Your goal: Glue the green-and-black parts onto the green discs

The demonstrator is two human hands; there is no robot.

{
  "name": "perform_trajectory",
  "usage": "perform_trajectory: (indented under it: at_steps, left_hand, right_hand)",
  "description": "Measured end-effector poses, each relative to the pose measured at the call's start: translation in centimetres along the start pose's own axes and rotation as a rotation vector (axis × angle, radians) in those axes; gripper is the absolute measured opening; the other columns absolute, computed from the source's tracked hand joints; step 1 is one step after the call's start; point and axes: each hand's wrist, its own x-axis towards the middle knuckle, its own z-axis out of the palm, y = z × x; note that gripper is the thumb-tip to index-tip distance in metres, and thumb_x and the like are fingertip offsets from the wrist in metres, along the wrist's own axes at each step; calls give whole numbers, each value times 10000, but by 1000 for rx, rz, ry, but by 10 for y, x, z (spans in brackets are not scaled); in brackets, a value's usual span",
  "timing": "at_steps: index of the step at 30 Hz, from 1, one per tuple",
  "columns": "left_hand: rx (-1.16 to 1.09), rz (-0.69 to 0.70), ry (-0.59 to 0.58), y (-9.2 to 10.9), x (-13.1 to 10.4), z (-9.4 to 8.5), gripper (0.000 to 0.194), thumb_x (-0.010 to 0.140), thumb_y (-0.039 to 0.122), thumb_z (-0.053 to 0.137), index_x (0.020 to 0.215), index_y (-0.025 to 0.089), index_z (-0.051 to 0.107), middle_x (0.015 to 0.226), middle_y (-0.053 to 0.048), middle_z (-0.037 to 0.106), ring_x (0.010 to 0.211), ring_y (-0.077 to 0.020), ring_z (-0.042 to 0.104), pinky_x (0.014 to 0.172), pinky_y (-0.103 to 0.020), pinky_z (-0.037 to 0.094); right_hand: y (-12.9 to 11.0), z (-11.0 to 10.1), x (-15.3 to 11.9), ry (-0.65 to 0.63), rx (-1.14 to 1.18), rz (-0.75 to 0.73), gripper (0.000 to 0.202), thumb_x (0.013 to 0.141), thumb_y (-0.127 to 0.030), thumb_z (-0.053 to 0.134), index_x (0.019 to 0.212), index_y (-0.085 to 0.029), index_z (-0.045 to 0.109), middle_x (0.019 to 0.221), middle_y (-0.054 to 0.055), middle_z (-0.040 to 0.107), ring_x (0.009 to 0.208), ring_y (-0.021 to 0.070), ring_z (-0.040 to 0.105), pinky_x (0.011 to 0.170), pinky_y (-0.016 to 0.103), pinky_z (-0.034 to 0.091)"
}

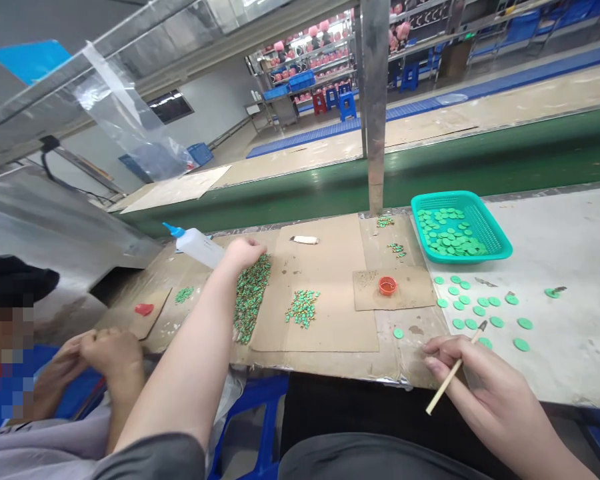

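My left hand (246,254) reaches over the top end of a long heap of small green and orange pieces (251,297); its fingers are pressed together, and what they hold, if anything, is hidden. My right hand (475,373) grips a thin wooden stick (450,385) with a dark tip, above the table's front edge. Several flat green discs (497,322) lie on the pale surface beyond it, and one disc (398,333) lies to its left. A smaller pile of green and orange pieces (303,309) rests on cardboard (330,267). A small red cup (387,286) stands on another cardboard piece.
A teal basket (505,248) of green discs stands at the back right. A white bottle (197,247) with a blue nozzle is behind my left forearm. A metal post (375,107) rises at the table's back edge. Another person's hands (110,353) are at the left.
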Motion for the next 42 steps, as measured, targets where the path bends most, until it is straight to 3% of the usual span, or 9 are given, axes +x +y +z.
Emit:
perform_trajectory:
  at_steps: [4, 8, 15, 21, 25, 31, 33, 38, 42]
  left_hand:
    - [-186, -58, 22, -6, -26, -1, 344, 1075, 472, 790, 1199, 154, 750, 1187, -66, 771, 1052, -226, 763, 935, -414, 680]
    - [-503, -29, -65, 5, -69, 9, 329, 1099, 487, 739, 1070, 162, 697, 962, -12, 707, 785, -139, 666, 725, -293, 607]
    - [-1001, 128, -524, 51, -206, 45, 651, 740, 772, 905, 939, 229, 606, 757, -1, 705, 480, -97, 524, 445, -230, 417]
    - [-1247, 210, -798, 79, -269, 65, 545, 901, 686, 918, 863, 201, 672, 664, 6, 694, 434, -63, 529, 422, -156, 399]
    - [-1316, 222, -763, 85, -276, 70, 458, 918, 605, 941, 868, 197, 739, 675, -1, 712, 465, -59, 554, 441, -135, 436]
    - [-1349, 174, -646, 84, -286, 77, 377, 865, 557, 999, 871, 214, 840, 719, -20, 741, 537, -68, 602, 502, -128, 522]
    - [-1333, 209, -573, 86, -290, 77, 352, 843, 551, 1017, 884, 231, 876, 683, -22, 730, 561, -87, 640, 538, -138, 568]
    - [-1282, 350, -377, 89, -295, 76, 251, 860, 531, 1007, 910, 298, 929, 680, -29, 743, 597, -113, 704, 584, -142, 613]
    - [-1308, 446, -368, 81, -300, 83, 140, 923, 481, 961, 952, 345, 939, 757, -36, 762, 623, -136, 724, 588, -193, 641]
  right_hand:
    - [-1, -2, 9, -31, 32, -62, 239, 1149, -404, 658, 942, -285, 662, 1008, 13, 830, 893, 216, 806, 758, 327, 625]
    - [-12, 0, 20, -24, 98, -82, 243, 1140, -376, 669, 917, -282, 649, 942, 0, 819, 845, 205, 800, 728, 313, 614]
    - [-52, 7, 43, -71, 239, -48, 178, 1101, -308, 676, 937, -260, 727, 818, -14, 791, 727, 169, 756, 672, 275, 600]
    - [-74, 5, 52, -83, 330, -22, 141, 1069, -294, 715, 953, -231, 765, 809, -1, 799, 722, 164, 744, 695, 281, 578]
    - [-76, 1, 48, -61, 349, -16, 209, 1072, -221, 688, 872, -225, 750, 728, -24, 745, 646, 139, 689, 628, 256, 539]
    - [-64, 2, 41, 202, 92, -477, 180, 1073, -70, 688, 1135, -199, 797, 936, 77, 860, 818, 216, 798, 761, 358, 664]
    - [-62, 2, 38, 224, 81, -490, 205, 1058, -66, 721, 1192, -202, 798, 960, 81, 876, 841, 223, 822, 785, 368, 683]
    - [-71, 3, 31, 58, 423, -4, 74, 1046, -221, 753, 1024, -236, 822, 871, 27, 860, 792, 204, 835, 727, 317, 677]
    - [-78, 12, 20, -105, 857, 336, 144, 1028, -339, 799, 947, -219, 796, 817, 28, 840, 782, 194, 838, 759, 304, 712]
